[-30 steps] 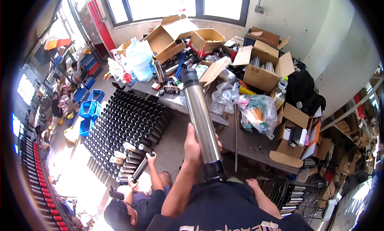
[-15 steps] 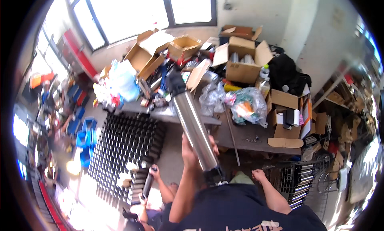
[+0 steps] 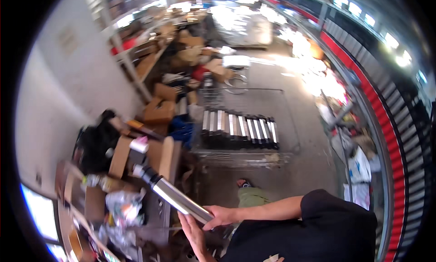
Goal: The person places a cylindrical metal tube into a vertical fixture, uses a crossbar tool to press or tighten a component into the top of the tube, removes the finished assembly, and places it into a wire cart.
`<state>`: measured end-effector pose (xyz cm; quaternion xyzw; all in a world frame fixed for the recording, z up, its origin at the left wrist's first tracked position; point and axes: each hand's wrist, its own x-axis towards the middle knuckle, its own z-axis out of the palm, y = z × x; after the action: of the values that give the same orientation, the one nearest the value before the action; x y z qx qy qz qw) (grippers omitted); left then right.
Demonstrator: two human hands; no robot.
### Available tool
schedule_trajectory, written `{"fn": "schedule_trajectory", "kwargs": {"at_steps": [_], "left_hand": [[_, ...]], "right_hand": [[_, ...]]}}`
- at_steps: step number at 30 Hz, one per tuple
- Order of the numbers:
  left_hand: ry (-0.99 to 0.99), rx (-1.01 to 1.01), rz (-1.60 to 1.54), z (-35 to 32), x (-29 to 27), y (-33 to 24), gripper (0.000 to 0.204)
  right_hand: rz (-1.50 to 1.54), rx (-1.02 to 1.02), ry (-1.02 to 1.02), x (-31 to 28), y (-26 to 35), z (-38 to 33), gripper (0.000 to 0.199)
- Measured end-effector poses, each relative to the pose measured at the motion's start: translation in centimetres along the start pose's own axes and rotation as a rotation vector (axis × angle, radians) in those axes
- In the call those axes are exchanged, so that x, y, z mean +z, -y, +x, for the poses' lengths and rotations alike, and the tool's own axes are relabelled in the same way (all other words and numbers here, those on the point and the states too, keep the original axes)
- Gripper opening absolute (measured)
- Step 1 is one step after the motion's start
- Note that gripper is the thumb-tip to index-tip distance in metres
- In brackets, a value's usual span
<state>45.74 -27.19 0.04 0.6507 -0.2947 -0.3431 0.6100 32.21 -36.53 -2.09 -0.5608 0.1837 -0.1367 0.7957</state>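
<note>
A long silver metal tube (image 3: pixel 175 196) with a black cap at its far end slants up to the left over the cluttered bench. My right hand (image 3: pixel 219 215) grips its near end, with the forearm reaching in from the black-shirted body at the lower right. My left hand (image 3: pixel 193 232) lies under the same end, fingers stretched along the tube and touching it. The image is motion-blurred.
A wire cart (image 3: pixel 245 155) holding several silver tubes (image 3: pixel 240 126) stands on the concrete floor ahead. Cardboard boxes (image 3: pixel 159 110), a black bag (image 3: pixel 97 144) and plastic bags (image 3: pixel 122 203) crowd the left. A red rack (image 3: pixel 390 139) curves along the right. A green trouser leg (image 3: pixel 252 196) is below the cart.
My view has swung to the right, from the bench and windows to the floor and cart. The tube has tilted from upright to slanting left, and my left hand has slid to its near end.
</note>
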Motion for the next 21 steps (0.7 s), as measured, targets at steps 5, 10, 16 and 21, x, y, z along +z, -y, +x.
{"fn": "schedule_trajectory", "kwargs": {"at_steps": [5, 10, 16, 21], "left_hand": [[0.322, 0.062, 0.343, 5.5, 10.3, 3.3, 0.029], [0.377, -0.324, 0.692, 8.7, 17.8, 14.3, 0.039], [0.476, 0.053, 1.037, 18.8, 30.7, 25.3, 0.037], [0.264, 0.238, 1.546, 28.6, 37.6, 31.5, 0.036]], "right_hand": [[0.206, 0.205, -0.56, -17.8, -2.6, -6.6, 0.038], [-0.13, 0.512, -0.922, -40.7, -8.3, -11.8, 0.057], [-0.421, 1.032, -1.115, -65.8, -21.3, -12.7, 0.075], [-0.507, 0.949, -1.084, -75.8, -28.0, -5.2, 0.088]]}}
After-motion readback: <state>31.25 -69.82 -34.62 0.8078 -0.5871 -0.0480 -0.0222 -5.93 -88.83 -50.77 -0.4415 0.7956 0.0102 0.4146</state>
